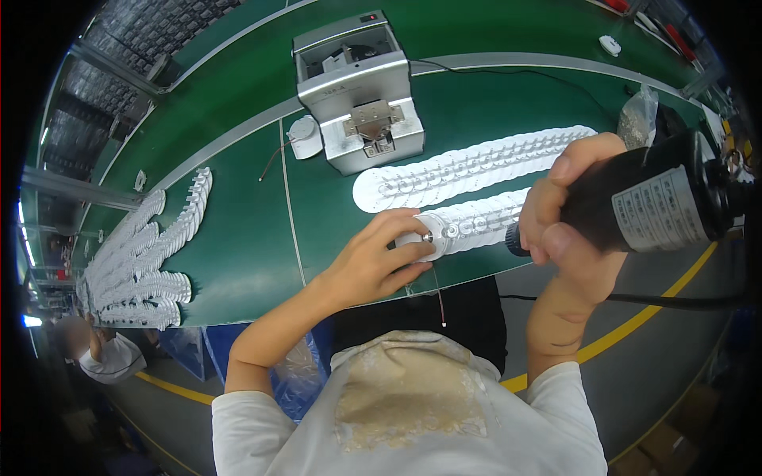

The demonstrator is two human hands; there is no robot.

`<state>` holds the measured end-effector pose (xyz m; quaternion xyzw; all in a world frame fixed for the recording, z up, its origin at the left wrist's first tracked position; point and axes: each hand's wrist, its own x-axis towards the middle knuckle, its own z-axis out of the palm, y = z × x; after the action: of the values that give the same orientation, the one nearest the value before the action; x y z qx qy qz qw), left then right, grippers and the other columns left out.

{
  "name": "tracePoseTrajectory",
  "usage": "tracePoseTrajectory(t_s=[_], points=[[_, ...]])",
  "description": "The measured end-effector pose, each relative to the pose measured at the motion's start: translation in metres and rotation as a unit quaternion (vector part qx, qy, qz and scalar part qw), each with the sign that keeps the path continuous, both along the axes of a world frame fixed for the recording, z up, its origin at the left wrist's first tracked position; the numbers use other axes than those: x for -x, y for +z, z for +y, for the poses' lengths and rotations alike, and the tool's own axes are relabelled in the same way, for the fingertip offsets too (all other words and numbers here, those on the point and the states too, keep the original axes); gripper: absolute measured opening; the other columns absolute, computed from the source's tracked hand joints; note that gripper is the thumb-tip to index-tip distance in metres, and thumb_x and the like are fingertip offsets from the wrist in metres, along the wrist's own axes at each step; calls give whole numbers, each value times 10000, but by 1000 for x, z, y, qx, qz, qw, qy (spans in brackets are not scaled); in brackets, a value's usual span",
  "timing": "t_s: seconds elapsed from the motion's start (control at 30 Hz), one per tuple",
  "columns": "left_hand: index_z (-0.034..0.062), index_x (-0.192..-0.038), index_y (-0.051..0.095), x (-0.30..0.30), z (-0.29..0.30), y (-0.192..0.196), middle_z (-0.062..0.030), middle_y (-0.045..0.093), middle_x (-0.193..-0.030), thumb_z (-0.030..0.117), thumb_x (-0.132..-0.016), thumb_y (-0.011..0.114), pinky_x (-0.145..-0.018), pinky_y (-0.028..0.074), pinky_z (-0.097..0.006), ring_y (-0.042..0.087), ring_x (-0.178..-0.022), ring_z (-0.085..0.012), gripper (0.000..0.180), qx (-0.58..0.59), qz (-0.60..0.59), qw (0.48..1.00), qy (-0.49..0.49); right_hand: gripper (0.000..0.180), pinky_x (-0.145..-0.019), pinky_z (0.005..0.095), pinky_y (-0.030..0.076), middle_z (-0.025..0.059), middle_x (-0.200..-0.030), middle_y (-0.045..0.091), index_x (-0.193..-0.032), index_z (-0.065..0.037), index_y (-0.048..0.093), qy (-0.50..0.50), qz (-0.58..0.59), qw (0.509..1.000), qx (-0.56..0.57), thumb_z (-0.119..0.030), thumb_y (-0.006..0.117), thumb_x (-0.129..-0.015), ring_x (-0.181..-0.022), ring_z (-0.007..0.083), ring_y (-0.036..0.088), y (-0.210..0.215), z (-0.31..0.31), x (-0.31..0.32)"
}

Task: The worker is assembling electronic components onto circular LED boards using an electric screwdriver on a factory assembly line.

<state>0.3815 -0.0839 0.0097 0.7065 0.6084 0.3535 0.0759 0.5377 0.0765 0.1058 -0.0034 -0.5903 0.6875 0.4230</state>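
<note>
My right hand (575, 202) is wrapped round a black electric screwdriver (635, 202) with a white label, tilted above the bench. Its dark ribbed nose collar (514, 239) points left; I cannot make out the bit. My left hand (377, 254) has its fingers and thumb round a white round plastic part (425, 252) near the bench's front edge. Small metal bits show between those fingers. A thin wire with a white plug (443, 313) hangs over the edge below it. Right of the left hand, a row of overlapping white round parts (480, 222) runs under the screwdriver.
Behind lies another row of white discs (468, 170). A silver screw feeder (357, 99) stands beyond, with a wired white part (305, 136) beside it. Stacked white parts (151, 254) fan out at left. A clear bag (637, 115) sits far right. Another person (111, 357) is at lower left.
</note>
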Motion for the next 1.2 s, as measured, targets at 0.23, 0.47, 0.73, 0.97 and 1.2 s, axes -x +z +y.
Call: tracePoseTrajectory(t_s=[0.23, 0.47, 0.73, 0.97, 1.2], points=[[100, -947, 677, -2, 8, 1, -74, 552, -1074, 70, -666, 747, -859, 463, -397, 528, -1079, -311, 290, 7, 6, 1000, 9, 393, -439, 230, 408, 40, -559, 453, -1035, 12, 370, -3, -39, 996, -84, -25, 571, -699, -425, 100, 442, 1, 6, -2], [100, -960, 663, 2, 10, 8, -81, 548, -1050, 76, -685, 712, -843, 462, -384, 518, -1045, -309, 280, 25, 20, 999, -7, 390, -436, 226, 402, 39, -551, 442, -1029, 15, 368, -40, -56, 992, -107, -24, 563, -694, -419, 94, 431, 4, 8, -6], [101, -931, 685, 1, 9, 8, -80, 546, -1054, 28, -633, 727, -856, 462, -377, 528, -1043, -293, 310, 41, -9, 999, -9, 406, -422, 228, 396, 38, -553, 438, -1035, 17, 372, -56, -54, 984, -158, -31, 569, -684, -410, 94, 424, 1, 10, -8], [96, -924, 671, -3, 9, -7, -87, 528, -1058, 34, -642, 730, -833, 466, -369, 544, -1018, -281, 295, -1, -20, 1000, 5, 410, -427, 237, 397, 34, -574, 430, -1081, 16, 380, -55, -50, 994, -83, -55, 554, -716, -401, 99, 420, 11, -5, 16], [90, -937, 644, 5, 0, -4, -87, 530, -1055, 83, -696, 682, -808, 461, -381, 530, -1013, -280, 245, -3, -10, 1000, -13, 391, -469, 313, 422, 66, -676, 452, -1176, 2, 436, 31, 96, 991, -88, -66, 508, -798, -453, 141, 459, 15, 8, 96]])
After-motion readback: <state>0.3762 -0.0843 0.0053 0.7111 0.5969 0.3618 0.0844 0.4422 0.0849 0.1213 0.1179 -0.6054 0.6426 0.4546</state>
